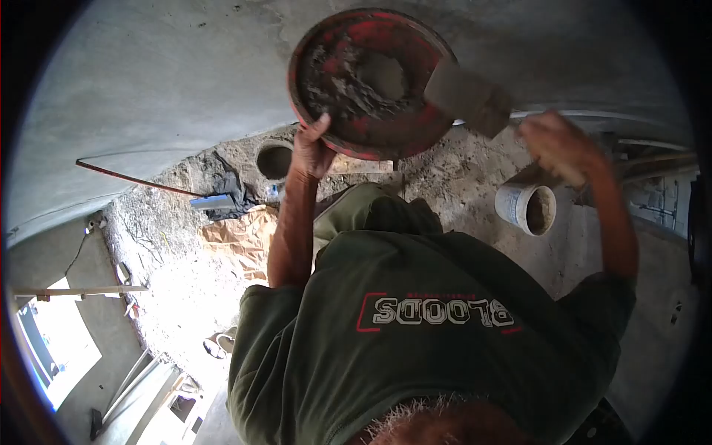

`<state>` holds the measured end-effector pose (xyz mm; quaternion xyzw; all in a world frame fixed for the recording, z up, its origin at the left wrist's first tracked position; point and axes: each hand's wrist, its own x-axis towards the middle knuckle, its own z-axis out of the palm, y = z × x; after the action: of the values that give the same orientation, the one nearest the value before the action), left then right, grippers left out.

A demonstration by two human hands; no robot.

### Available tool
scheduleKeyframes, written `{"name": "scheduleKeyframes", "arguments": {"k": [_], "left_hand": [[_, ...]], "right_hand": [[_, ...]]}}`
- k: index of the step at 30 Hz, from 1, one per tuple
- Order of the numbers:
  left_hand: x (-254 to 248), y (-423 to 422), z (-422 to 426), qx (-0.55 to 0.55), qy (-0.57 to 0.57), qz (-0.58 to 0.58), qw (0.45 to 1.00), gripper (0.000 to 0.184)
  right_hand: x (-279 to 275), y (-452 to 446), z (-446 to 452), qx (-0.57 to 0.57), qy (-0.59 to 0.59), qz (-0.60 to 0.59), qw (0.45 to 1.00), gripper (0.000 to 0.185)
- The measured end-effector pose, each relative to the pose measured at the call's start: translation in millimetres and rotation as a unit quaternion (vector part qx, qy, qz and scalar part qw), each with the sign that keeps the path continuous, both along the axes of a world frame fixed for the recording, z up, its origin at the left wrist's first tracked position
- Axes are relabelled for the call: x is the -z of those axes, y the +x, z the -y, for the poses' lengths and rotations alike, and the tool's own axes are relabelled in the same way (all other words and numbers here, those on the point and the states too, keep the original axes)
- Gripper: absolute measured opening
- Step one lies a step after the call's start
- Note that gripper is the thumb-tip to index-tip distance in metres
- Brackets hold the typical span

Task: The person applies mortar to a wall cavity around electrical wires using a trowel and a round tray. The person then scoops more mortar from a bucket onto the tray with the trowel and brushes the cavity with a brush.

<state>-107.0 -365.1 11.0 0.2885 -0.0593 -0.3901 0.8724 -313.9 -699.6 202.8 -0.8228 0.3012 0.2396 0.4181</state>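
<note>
My left hand (315, 144) grips the lower left rim of a round, shallow red pan (363, 135), its thumb over the edge. Wet grey mortar (371, 81) is smeared and heaped inside the pan. My right hand (561, 147), slightly blurred, is closed around the handle of a trowel. The flat, mortar-coated trowel blade (469, 98) overlaps the pan's right rim; whether it touches the rim I cannot tell. Behind the pan rises a grey plastered wall (549, 44).
A white bucket (512, 204) with grey material inside stands below my right hand. A round dark container (275, 159), a blue-bladed tool (211, 202) and crumpled brown paper (241, 237) lie on the rough floor at left. A thin rod (144, 179) leans near the wall.
</note>
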Motion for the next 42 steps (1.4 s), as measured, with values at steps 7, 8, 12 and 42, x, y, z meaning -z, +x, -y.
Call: {"name": "scheduleKeyframes", "arguments": {"k": [7, 8, 12, 42], "left_hand": [[-9, 31, -26, 0.053, -0.022, 0.010, 0.998, 0.053], [-10, 29, -27, 0.046, -0.014, 0.024, 0.999, 0.053], [-16, 9, -23, 0.012, 0.011, 0.009, 1.000, 0.053], [-11, -9, -5, -0.041, -0.025, -0.030, 0.998, 0.053]], "right_hand": [[-44, 52, 42, -0.099, -0.065, -0.076, 0.990, 0.040], [-45, 63, 38, -0.103, -0.037, -0.119, 0.987, 0.040], [19, 67, 14, -0.104, 0.142, -0.110, 0.978, 0.042], [65, 72, -98, -0.165, -0.415, 0.473, 0.759, 0.026]]}}
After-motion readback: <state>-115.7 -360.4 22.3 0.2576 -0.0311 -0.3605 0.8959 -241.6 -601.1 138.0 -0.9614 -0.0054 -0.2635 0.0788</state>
